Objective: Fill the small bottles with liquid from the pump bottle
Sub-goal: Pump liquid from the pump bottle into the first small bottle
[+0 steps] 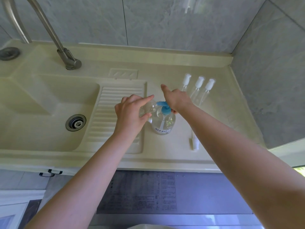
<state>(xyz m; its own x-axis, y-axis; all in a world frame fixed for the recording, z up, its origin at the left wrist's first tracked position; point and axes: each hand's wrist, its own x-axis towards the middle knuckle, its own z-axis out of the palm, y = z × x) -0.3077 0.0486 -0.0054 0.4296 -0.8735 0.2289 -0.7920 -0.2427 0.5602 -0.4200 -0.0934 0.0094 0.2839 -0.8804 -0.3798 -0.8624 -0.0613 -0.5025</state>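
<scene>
A clear pump bottle (pixel 163 124) with a blue pump head (pixel 165 108) stands on the cream counter. My left hand (pixel 130 113) holds a small clear bottle (pixel 148 108) tilted, its mouth against the blue spout. My right hand (pixel 175 99) rests on the pump head from the right, index finger stretched out towards the wall. Three small clear bottles with white tops (pixel 198 87) lie side by side on the counter beyond my right hand. A loose white sprayer with its tube (pixel 194 141) lies near the counter's front edge.
A cream sink basin (pixel 41 116) with a metal drain (pixel 76 124) fills the left, beside a ribbed washboard (pixel 113 116). A steel tap (pixel 66 55) rises at the back left. Grey tiled walls (pixel 272 80) close the back and right.
</scene>
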